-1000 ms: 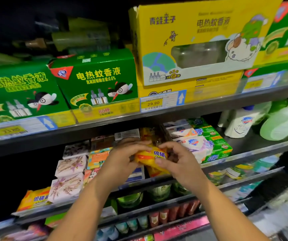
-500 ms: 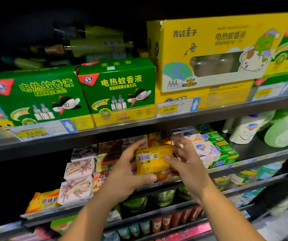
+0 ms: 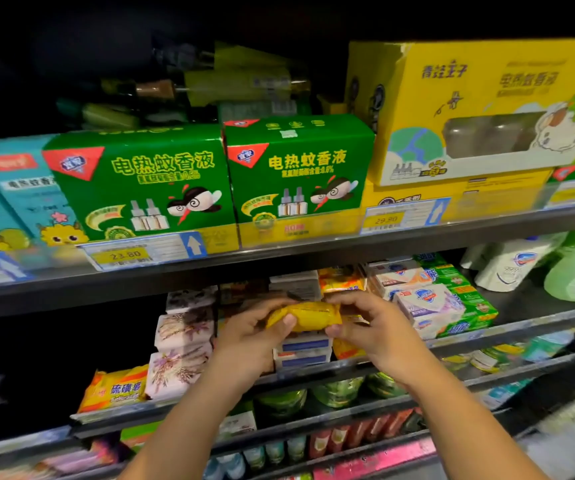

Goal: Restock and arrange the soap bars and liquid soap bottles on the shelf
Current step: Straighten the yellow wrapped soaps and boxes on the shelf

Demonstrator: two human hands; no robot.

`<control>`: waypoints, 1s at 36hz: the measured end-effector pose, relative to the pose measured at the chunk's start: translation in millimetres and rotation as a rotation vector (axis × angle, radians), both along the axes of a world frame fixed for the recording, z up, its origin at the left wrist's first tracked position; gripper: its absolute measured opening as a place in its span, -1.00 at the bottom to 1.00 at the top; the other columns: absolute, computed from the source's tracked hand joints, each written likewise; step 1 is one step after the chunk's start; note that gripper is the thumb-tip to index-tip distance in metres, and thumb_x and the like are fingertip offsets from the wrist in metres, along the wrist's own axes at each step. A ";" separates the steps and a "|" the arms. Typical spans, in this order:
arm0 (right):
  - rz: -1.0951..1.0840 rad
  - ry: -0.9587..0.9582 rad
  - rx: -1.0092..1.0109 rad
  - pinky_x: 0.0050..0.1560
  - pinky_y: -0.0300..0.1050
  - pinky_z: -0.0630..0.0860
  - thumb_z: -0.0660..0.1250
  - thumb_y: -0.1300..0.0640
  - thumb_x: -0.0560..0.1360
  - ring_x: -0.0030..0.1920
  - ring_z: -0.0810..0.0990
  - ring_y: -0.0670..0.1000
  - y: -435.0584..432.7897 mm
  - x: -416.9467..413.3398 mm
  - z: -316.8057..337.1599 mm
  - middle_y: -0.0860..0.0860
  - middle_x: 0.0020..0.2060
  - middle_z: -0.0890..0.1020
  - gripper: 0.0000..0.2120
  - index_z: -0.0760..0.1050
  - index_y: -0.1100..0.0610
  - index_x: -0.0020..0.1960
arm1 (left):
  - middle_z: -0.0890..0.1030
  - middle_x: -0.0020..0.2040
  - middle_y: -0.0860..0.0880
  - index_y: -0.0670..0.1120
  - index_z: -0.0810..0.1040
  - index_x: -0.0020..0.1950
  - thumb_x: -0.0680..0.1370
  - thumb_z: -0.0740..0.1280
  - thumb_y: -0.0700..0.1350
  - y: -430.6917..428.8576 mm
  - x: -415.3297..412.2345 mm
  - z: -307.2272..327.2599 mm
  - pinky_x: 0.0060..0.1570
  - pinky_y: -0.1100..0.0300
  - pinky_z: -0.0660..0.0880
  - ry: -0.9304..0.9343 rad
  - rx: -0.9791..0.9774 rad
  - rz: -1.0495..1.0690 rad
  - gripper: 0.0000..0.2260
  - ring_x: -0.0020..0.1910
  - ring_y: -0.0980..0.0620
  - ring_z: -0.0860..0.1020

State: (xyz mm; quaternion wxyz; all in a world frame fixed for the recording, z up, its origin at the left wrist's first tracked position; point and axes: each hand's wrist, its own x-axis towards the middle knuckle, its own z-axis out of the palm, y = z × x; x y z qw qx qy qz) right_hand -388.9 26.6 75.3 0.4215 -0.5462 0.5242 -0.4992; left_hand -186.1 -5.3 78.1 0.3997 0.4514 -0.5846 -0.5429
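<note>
Head view: both hands hold one yellow soap bar [image 3: 305,317] in front of the soap shelf [image 3: 539,319], just above its front rail. The left hand [image 3: 248,336] takes the bar's left end, fingers [image 3: 268,306] curled over the top and thumb underneath. The right hand [image 3: 379,334] pinches the right end the same way, its fingers [image 3: 352,297] bent over the wrapper. Neither hand is spread wide; both close on the bar.

Directly below the held bar is a stack of white-and-blue soap boxes [image 3: 301,351]. Behind it more yellow bars [image 3: 341,280] lie deeper on the shelf. To its left stand floral white soap bars [image 3: 182,341], and further left, at the shelf's front edge, one orange-yellow bar [image 3: 116,389] lies alone. To its right are white soap multipacks [image 3: 431,306] against green ones [image 3: 466,289]. Well to the right are the liquid soap bottles [image 3: 508,265], pale and green, which look tilted and loosely placed.

The task seems partly done: most soap rows look filled and faced. What is left, by my reading, is to seat this bar with the other yellow ones and to straighten the bottles. Above the bar, green mosquito-repellent boxes [image 3: 300,168] fill the next shelf up.
</note>
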 end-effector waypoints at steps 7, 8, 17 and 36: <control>-0.006 -0.074 0.011 -0.13 -0.22 0.56 0.47 0.11 0.38 -0.18 0.65 -0.11 0.7 28.8 9.0 -0.08 -0.17 0.68 -0.73 0.50 0.12 0.02 | 0.70 0.02 -0.06 0.13 0.64 0.06 0.48 0.39 0.06 0.7 14.1 3.5 0.02 0.01 0.59 0.084 0.139 -0.002 -0.83 -0.01 -0.07 0.68; -0.037 -0.043 0.000 -0.17 -0.27 0.52 0.47 0.15 0.42 -0.24 0.60 -0.15 0.4 32.8 11.5 -0.08 -0.18 0.64 -0.76 0.47 0.08 0.02 | 0.69 0.02 -0.06 0.17 0.63 0.05 0.46 0.43 0.05 -0.1 16.3 4.9 0.00 -0.05 0.61 0.117 0.148 0.009 -0.82 -0.02 -0.09 0.69; -0.114 -0.190 0.234 -0.24 0.00 0.68 0.31 0.23 0.61 -0.14 0.73 0.11 1.1 45.7 32.1 0.08 -0.06 0.68 -0.88 0.46 0.02 0.05 | 0.69 0.01 0.17 0.04 0.49 0.28 0.26 0.46 -0.47 -10.9 36.5 6.6 -0.04 0.06 0.55 -0.001 0.085 -0.243 -0.32 -0.03 0.05 0.63; 0.007 0.207 0.003 -0.22 -0.21 0.30 0.52 0.03 0.39 -0.27 0.37 -0.08 12.7 47.2 8.1 0.03 -0.29 0.36 -0.77 0.60 0.18 -0.13 | 0.71 -0.06 -0.02 0.04 0.62 0.03 0.43 0.47 0.09 7.4 49.6 -16.4 0.11 -0.17 0.59 0.031 0.107 -0.020 -0.77 -0.05 -0.11 0.69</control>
